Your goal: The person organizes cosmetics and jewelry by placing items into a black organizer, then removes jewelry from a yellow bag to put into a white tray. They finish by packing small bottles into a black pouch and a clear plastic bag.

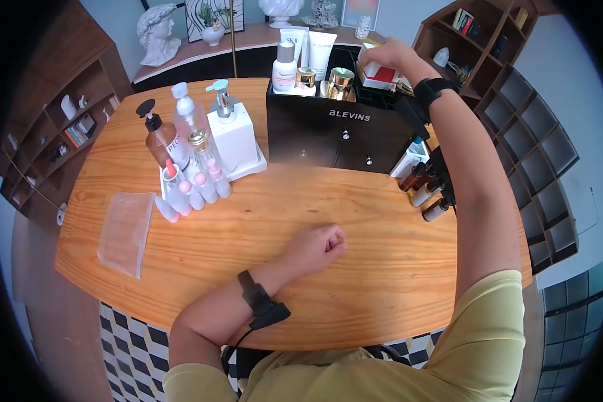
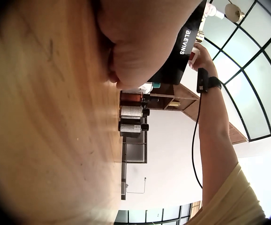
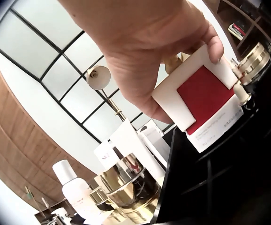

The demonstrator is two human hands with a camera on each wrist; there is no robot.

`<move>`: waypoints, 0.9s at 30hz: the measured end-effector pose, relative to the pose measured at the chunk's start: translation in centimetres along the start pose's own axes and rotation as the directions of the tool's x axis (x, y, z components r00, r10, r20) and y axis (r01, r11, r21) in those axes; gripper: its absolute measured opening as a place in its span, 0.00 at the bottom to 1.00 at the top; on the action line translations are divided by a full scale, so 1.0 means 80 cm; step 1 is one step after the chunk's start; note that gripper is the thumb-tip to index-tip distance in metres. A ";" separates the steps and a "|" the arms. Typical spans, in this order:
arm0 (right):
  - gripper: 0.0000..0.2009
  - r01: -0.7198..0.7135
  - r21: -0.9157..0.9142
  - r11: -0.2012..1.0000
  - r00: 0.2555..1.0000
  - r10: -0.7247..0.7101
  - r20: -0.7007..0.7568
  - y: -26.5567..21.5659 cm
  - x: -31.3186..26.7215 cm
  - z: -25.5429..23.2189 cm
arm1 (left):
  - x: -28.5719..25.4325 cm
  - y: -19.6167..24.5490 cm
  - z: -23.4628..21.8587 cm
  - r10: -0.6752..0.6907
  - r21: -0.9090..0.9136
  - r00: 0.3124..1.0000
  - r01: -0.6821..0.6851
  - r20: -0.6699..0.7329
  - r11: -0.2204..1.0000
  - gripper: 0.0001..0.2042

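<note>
Guide the red-and-white carton (image 3: pixel 208 96), pinched in the right hand (image 3: pixel 147 51) at the right half of the black BLEVINS organizer (image 1: pixel 301 130), squarely and gently, clear of the gold jar (image 1: pixel 340 84). Leave the left hand (image 1: pixel 315 248) loosely curled, holding nothing, on the bench (image 1: pixel 382 268)

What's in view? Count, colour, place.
table: one, wood-brown, centre
organizer: one, black, table's far side
small box: one, white-red, organizer's right end
jars: two or more, gold, in organizer
tubes: two or more, white, behind jars
lotion bottle: one, white, left of jars
large bottles: three or more, brown, pinkish, white, table's left
small bottles: several, clear-pink, by large bottles
pouch: one, clear, table's left edge
dark bottles: several, brown-black, table's right
bust: one, white, back left
lamp: one, white, behind table
left hand: one, bare, on table
right hand: one, bare, holding small box
</note>
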State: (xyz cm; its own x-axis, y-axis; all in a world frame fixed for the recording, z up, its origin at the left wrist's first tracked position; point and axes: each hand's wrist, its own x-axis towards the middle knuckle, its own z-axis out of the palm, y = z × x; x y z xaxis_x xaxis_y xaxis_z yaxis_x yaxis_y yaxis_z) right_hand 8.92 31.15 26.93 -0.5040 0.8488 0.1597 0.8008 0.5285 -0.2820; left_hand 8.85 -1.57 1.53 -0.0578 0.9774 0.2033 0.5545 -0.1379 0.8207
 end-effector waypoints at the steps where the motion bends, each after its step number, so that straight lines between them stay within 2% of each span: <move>1: 0.30 -0.002 -0.003 1.000 1.000 0.002 0.020 0.001 0.004 0.006 | 0.000 0.001 -0.001 0.000 0.001 1.000 0.000 -0.001 1.000 0.07; 7: 0.31 -0.097 -0.103 0.990 0.995 0.098 0.003 -0.003 0.018 0.030 | 0.000 0.005 -0.005 -0.025 0.012 0.999 0.025 0.026 1.000 0.08; 10: 0.26 -0.069 -0.071 0.995 0.997 0.071 0.033 -0.003 0.020 0.034 | -0.001 0.002 -0.001 0.013 -0.009 1.000 -0.013 -0.017 1.000 0.07; 13: 0.23 -0.045 0.180 0.983 0.999 0.041 0.022 0.008 0.024 0.035 | -0.001 0.001 0.000 0.012 -0.019 1.000 -0.012 -0.015 1.000 0.07; 14: 0.21 0.124 0.192 0.974 0.992 -0.127 0.004 0.025 0.038 0.032 | -0.001 0.001 0.000 0.016 -0.017 1.000 -0.016 -0.018 1.000 0.07; 17: 0.19 0.022 0.018 1.000 0.999 -0.023 0.044 0.026 0.048 0.006 | -0.001 0.002 0.000 0.021 -0.016 1.000 -0.022 -0.019 1.000 0.07; 18: 0.19 0.040 -0.091 0.995 0.987 -0.026 0.156 0.020 0.041 -0.006 | -0.001 0.003 -0.001 0.018 -0.018 1.000 -0.019 -0.017 1.000 0.07; 21: 0.23 0.258 -0.189 0.948 0.958 -0.225 0.178 0.020 0.005 -0.014 | 0.000 0.004 -0.001 0.009 -0.014 1.000 -0.009 -0.006 1.000 0.07; 24: 0.30 0.359 -0.159 0.920 0.917 -0.316 0.244 0.027 -0.009 -0.011 | 0.000 0.006 -0.002 0.003 -0.001 1.000 -0.003 0.004 1.000 0.07; 27: 0.34 0.493 -0.309 0.813 0.870 -0.465 0.165 0.039 0.007 0.007 | 0.000 0.004 -0.002 0.010 0.000 1.000 -0.010 0.000 1.000 0.07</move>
State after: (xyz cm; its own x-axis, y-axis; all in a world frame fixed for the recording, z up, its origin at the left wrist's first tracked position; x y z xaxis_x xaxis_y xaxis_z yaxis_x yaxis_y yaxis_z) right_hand 10.93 33.27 25.63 -0.8640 0.4905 0.1135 0.5028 0.8528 0.1416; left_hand 8.92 -1.62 1.87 -0.0520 0.9760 0.2113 0.5547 -0.1477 0.8188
